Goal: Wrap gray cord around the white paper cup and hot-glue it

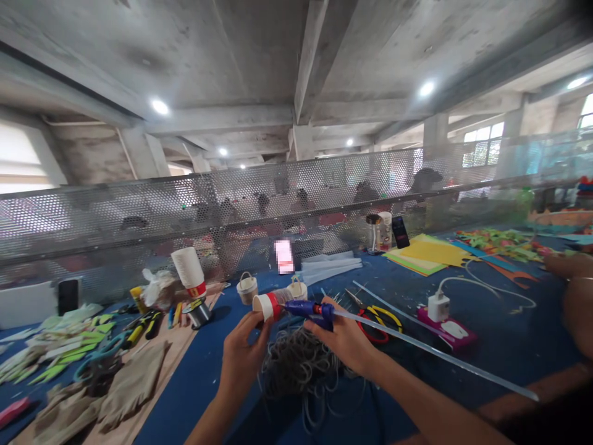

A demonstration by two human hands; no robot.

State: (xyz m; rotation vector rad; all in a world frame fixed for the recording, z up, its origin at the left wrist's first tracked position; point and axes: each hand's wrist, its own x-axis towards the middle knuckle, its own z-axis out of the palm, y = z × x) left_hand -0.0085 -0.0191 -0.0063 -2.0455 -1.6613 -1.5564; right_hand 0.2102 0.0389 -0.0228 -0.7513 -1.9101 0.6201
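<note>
My left hand (241, 346) grips a white and red paper cup (265, 306), tipped on its side with its mouth toward the left. In my right hand (347, 343) is a blue hot glue gun (308, 308), its nozzle at the red band of the cup; whether it touches cannot be made out. A long clear glue stick (435, 352) juts from the back of the gun. Below both hands lies a tangled heap of grey cord (296, 358). Just behind the cup stand a small handled basket (247, 290) and a second one (298, 289), partly hidden.
Red- and yellow-handled scissors (384, 318) and a pink power strip (449, 330) lie to the right. Stacked paper cups (189, 269), pliers (152, 324) and gloves (134, 386) are at left. A perforated metal screen (250, 198) runs behind. Another person's arm (577, 303) enters at right.
</note>
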